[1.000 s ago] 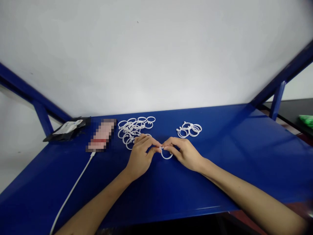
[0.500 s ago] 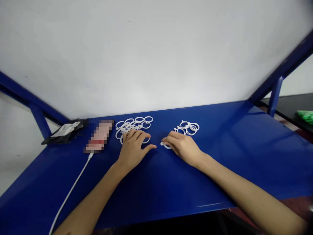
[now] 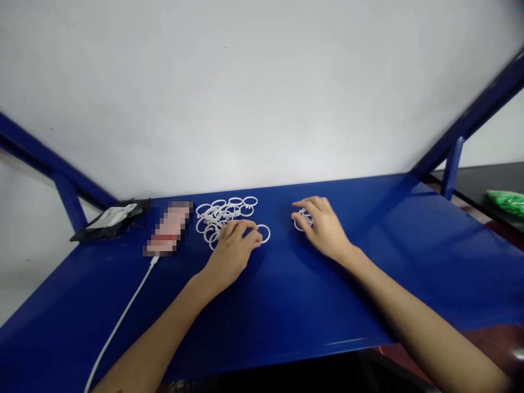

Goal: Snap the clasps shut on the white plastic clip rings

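Observation:
My left hand [image 3: 234, 252] pinches a white ring [image 3: 268, 233] between thumb and index finger, at the right edge of a pile of white rings [image 3: 213, 210]. The pile's rings overlap, and several show small round knobs. To the right, my right hand [image 3: 323, 226] is over a smaller group of white rings [image 3: 303, 219]. Its thumb and fingers are apart, and the hand covers much of that group. These rings, thin and round, look like curtain rings, though I cannot make out their exact kind.
A blue table [image 3: 278, 316] stands against a white wall [image 3: 262, 98]. On its left lie a blurred-out phone [image 3: 167, 229] with a white cable [image 3: 123, 319] and a black plastic packet [image 3: 110, 219]. A green bag [image 3: 507, 202] rests on a dark surface at the right.
My left hand has closed its thumb and index finger on a ring and drawn it right. My right hand has moved right and away over the small group, its fingers now apart.

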{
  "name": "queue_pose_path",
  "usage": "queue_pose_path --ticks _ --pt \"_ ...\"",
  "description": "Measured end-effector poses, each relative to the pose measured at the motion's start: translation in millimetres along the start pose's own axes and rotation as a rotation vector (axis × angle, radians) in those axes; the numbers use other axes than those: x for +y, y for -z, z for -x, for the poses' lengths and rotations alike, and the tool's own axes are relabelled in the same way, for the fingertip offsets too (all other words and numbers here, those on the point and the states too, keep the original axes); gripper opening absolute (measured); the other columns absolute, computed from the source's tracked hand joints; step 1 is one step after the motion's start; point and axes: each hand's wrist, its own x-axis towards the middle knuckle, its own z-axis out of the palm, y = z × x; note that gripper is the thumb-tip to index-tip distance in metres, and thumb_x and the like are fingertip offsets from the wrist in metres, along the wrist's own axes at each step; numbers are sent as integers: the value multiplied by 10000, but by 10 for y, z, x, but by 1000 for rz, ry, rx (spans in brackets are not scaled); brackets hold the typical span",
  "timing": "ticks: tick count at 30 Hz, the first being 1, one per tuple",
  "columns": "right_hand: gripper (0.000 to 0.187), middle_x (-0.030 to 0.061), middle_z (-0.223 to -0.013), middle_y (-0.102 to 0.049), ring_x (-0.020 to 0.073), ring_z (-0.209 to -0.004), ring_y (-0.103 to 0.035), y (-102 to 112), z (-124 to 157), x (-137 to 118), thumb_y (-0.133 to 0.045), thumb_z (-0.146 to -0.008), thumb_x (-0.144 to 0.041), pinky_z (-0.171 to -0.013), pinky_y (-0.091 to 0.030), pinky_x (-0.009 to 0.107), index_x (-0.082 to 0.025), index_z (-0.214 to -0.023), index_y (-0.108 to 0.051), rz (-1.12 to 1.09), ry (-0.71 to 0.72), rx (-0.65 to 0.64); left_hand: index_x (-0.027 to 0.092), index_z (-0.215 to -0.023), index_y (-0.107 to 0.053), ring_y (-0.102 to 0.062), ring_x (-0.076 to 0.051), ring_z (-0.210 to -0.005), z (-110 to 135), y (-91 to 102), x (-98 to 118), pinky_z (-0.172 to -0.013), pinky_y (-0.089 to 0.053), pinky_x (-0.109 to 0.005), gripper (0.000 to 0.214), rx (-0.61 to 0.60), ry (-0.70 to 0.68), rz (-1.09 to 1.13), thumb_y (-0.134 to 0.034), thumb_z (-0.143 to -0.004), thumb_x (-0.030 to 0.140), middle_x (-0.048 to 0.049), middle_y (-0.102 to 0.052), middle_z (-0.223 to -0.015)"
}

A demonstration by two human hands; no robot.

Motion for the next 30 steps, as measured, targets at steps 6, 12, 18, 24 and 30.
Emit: queue_pose_path --ticks 6,12,18,24,30 --pt "319 57 -1031 -713 182 -839 -650 -149 155 -385 -577 -988 -321 -772 -542 344 -217 -1288 -607 -526 -70 -349 229 -950 -668 -478 -233 -1084 11 -7 88 -963 -445 -406 211 47 -53 176 -481 -999 145 -56 -573 -1203" --pt "224 -8 -827 -651 121 -666 -603 -179 161 -389 -609 -951 -295 -626 -491 253 -210 -1157 -636 -737 -249 -348 243 -1126 -590 -547 -205 -1060 10 -41 88 -952 -484 -379 147 91 -18 314 -545 -993 199 -42 -602 -1123" --pt "188 -21 -784 -641 112 -629 -626 -227 177 -387 -586 -971 -303 -608 -487 246 -217 -1121 -658 -859 -292 -413 252 -1150 -571 -611 -205 -988 8 -41 34 -884 -525 -377 240 -13 54 350 -663 -931 287 -8 -657 -1025" --pt "233 -33 -756 -609 106 -627 -624 -209 178 -392 -572 -984 -315 -594 -473 237 -231 -1186 -651 -878 -287 -375 263 -1157 -585 -652 -185 -931 -1 -20 1 -868 -548 -365 273 26 76 379 -692 -908 242 3 -681 -990" --pt "230 -51 -684 -565 105 -587 -619 -191 190 -429 -574 -983 -366 -579 -475 234 -226 -1139 -669 -889 -302 -417 254 -1052 -625 -656 -144 -814 -6 -15 11 -790 -551 -311 179 119 85 427 -712 -897 237 26 -694 -926"
